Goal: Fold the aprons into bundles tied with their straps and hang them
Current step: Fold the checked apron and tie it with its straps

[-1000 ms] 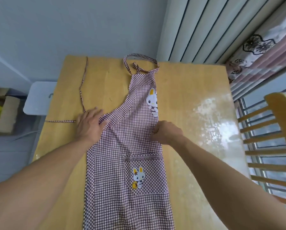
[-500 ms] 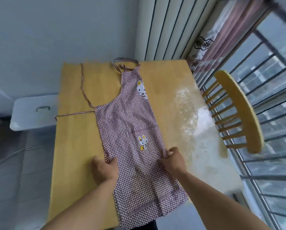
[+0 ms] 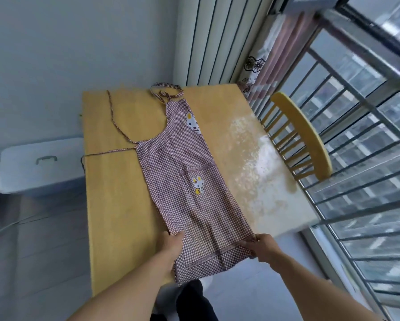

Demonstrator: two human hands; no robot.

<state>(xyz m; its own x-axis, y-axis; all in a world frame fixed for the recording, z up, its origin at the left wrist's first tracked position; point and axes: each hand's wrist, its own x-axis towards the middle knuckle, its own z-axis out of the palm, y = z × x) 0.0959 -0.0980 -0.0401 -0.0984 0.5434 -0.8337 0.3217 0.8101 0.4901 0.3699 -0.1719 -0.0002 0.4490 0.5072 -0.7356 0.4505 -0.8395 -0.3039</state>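
Your left hand (image 3: pixel 173 243) and right hand (image 3: pixel 262 246) are each pinching a bottom corner of the apron (image 3: pixel 182 163), which is lying flat along the table (image 3: pixel 115 205), hem overhanging the near edge.

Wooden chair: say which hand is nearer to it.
Right. The right hand holds the apron's hem corner on the chair's side; the left hand holds the opposite edge.

I can't see the fingers of my left hand (image 3: pixel 174 242): they sit under the apron (image 3: pixel 185 179) edge. One waist strap (image 3: pixel 106 152) drops out of sight over the table (image 3: pixel 115 205) edge, and my forearms run off the bottom
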